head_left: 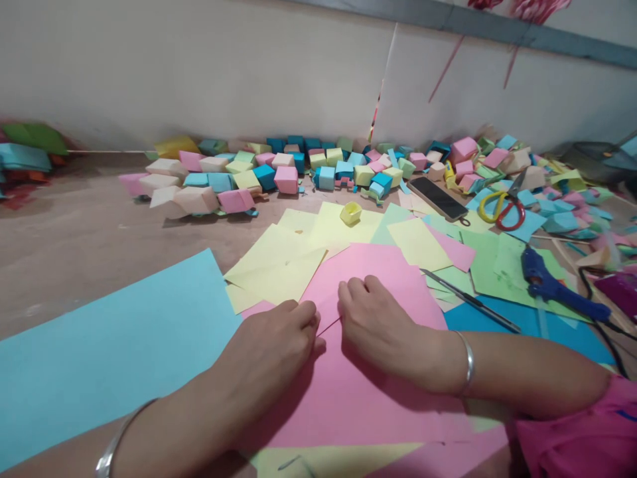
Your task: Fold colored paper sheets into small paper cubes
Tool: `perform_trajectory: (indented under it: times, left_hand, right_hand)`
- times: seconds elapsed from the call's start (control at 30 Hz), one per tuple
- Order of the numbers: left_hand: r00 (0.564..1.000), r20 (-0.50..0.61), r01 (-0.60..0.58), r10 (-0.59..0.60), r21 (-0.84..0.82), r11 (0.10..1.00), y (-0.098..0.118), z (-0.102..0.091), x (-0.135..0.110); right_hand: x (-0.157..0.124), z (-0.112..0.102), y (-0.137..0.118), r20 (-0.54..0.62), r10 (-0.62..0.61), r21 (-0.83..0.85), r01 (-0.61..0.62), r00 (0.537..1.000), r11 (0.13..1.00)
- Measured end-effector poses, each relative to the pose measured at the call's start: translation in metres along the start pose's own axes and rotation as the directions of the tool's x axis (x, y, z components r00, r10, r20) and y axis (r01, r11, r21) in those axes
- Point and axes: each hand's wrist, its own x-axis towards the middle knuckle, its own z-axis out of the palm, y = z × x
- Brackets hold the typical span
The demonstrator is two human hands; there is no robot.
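My left hand (276,348) and my right hand (378,322) meet over a pink paper sheet (368,272) lying on the floor. Both hands are curled, fingertips pressed down on a small folded part of the pink paper between them. Under and around the pink paper lie yellow sheets (279,265) and a larger pink sheet (348,398). A metal bangle shows on each wrist.
A big light-blue sheet (114,345) lies at the left. Several folded paper cubes (279,172) line the wall. At the right are a phone (438,198), scissors (502,209), a blue glue gun (552,285), a thin metal blade (470,300) and green sheets (497,265).
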Motion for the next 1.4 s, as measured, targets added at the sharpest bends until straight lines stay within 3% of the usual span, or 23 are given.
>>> perform_trajectory:
  times: [0.1,0.27,0.4,0.5,0.57,0.7,0.83,0.97,1.03,1.13,1.23,1.3,1.4]
  left_hand:
    - [1.0,-0.008,-0.001,0.001,-0.013,1.0,0.003,-0.006,-0.001]
    - [0.997,-0.067,0.022,-0.023,-0.016,1.0,0.005,-0.006,-0.002]
    - [0.995,-0.102,-0.013,0.016,0.026,1.0,0.005,-0.001,0.0]
    - [0.998,-0.055,-0.032,0.035,0.056,0.998,0.005,0.001,0.0]
    - [0.999,-0.022,-0.047,0.049,0.072,0.996,0.006,0.003,0.0]
    - [0.995,-0.001,-0.1,0.1,0.102,0.99,0.008,0.006,0.0]
    - [0.988,-0.02,-0.149,0.152,0.098,0.984,0.009,0.005,0.001]
    - [0.986,-0.064,-0.15,0.156,0.096,0.984,0.009,0.006,0.001]
    - [0.986,-0.074,-0.143,0.15,0.087,0.986,0.009,0.009,0.0]
    - [0.986,-0.088,-0.135,0.141,0.072,0.988,0.008,0.012,0.001]
    - [0.986,-0.079,-0.139,0.146,0.096,0.986,0.007,0.011,0.001]
    - [0.983,-0.094,-0.148,0.16,0.123,0.981,0.008,0.009,0.001]
    - [0.978,-0.112,-0.159,0.178,0.16,0.974,0.009,0.008,0.0]
  right_hand:
    - [-0.001,-0.004,0.006,0.093,0.076,-0.068,-0.069,0.993,0.995]
    - [-0.007,-0.019,0.025,0.144,0.103,-0.108,-0.088,0.984,0.99]
    - [-0.022,-0.032,0.023,0.115,0.185,-0.251,-0.152,0.976,0.956]
    - [-0.032,-0.033,0.002,0.068,0.056,-0.243,-0.038,0.996,0.969]
    - [-0.036,-0.03,-0.013,0.116,-0.025,-0.175,0.045,0.993,0.984]
    - [-0.034,-0.021,-0.028,0.211,-0.047,-0.031,0.054,0.976,0.998]
    - [-0.025,-0.022,-0.02,0.311,-0.048,0.052,0.033,0.949,0.998]
    - [-0.015,-0.032,0.0,0.474,0.109,0.01,-0.129,0.874,0.992]
    - [-0.012,-0.035,0.006,0.501,0.177,-0.038,-0.183,0.847,0.982]
    - [-0.013,-0.035,0.004,0.372,0.198,-0.071,-0.185,0.907,0.98]
    - [-0.012,-0.029,-0.004,0.242,0.082,-0.031,-0.077,0.967,0.997]
    - [-0.008,-0.025,-0.006,0.247,0.018,0.018,-0.023,0.969,1.0]
    - [-0.002,-0.023,-0.001,0.305,0.028,0.087,-0.057,0.952,0.995]
